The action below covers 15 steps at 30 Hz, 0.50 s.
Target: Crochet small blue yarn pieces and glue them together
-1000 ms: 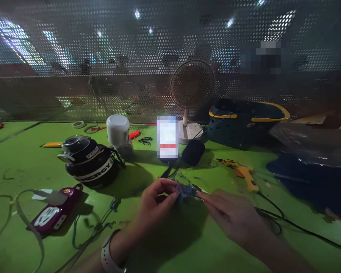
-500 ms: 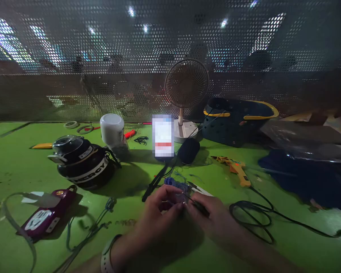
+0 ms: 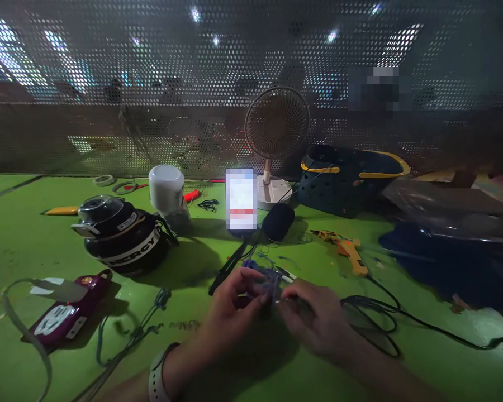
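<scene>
Fingers of the left hand clamp and partly hide a small, fuzzy blue-purple yarn piece above the green surface. Right hand fingers bunch beside it; whether they grip anything, I cannot tell. Beyond are a dark yarn ball, lit phone and fan; rightward, a yellow glue gun.

Fuzzy, rough yarn at centre; table smooth, glossy. Mesh across top looks perforated metal. Left: bottle and power strip, glossy plastic. Right: basket matt plastic, clear film glossy, heap matt, cloth-like.
</scene>
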Each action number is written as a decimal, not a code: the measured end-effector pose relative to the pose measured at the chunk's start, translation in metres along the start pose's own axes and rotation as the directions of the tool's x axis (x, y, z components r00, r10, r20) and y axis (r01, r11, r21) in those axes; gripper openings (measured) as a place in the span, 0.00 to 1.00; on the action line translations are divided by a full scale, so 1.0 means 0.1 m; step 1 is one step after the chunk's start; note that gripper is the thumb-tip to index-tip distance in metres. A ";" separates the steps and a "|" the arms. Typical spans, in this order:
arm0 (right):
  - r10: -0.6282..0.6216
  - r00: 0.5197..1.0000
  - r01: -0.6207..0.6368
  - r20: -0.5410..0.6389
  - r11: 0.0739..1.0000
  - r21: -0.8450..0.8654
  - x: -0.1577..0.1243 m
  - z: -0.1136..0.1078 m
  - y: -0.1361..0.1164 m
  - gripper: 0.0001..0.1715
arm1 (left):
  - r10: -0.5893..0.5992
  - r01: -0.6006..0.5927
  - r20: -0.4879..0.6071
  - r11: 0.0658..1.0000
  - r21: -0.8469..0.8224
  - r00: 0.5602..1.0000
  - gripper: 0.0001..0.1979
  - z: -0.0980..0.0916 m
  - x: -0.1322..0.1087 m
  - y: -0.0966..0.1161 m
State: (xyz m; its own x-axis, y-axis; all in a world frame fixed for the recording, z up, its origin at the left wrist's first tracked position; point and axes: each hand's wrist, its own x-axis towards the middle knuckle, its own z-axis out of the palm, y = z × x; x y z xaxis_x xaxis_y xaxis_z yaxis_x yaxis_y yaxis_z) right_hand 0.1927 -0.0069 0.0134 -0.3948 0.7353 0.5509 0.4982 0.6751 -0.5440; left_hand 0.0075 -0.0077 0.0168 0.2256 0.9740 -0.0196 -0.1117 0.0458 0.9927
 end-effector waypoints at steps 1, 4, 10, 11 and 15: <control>0.023 0.999 -0.022 0.036 1.000 -0.009 0.02 0.02 -0.01 0.06 | 0.029 -0.029 -0.006 0.999 0.042 1.000 0.09 0.00 -0.01 0.01; 0.056 0.992 -0.053 0.116 0.998 -0.027 0.03 0.06 -0.02 0.09 | 0.078 -0.076 -0.010 0.989 0.130 0.997 0.08 0.01 -0.03 0.01; -0.161 0.982 0.172 0.097 0.979 -0.111 -0.11 0.03 0.06 0.07 | 0.047 -0.046 -0.008 0.996 0.080 0.999 0.08 0.00 -0.02 -0.01; -0.180 0.980 0.188 0.080 0.976 -0.112 -0.12 0.02 0.05 0.06 | 0.052 -0.050 -0.023 0.995 0.085 0.998 0.07 0.00 -0.02 -0.01; 0.097 0.995 -0.098 0.039 0.995 0.023 -0.05 -0.01 -0.03 0.11 | 0.104 -0.094 -0.057 0.982 0.162 0.993 0.07 0.01 -0.03 0.01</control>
State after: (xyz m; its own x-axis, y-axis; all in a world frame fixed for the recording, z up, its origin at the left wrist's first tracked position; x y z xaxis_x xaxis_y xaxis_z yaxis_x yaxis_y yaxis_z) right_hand 0.1938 -0.0130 0.0127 -0.3742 0.7991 0.4705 0.5169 0.6010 -0.6096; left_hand 0.0076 -0.0111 0.0182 0.1570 0.9846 0.0771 0.0255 -0.0821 0.9963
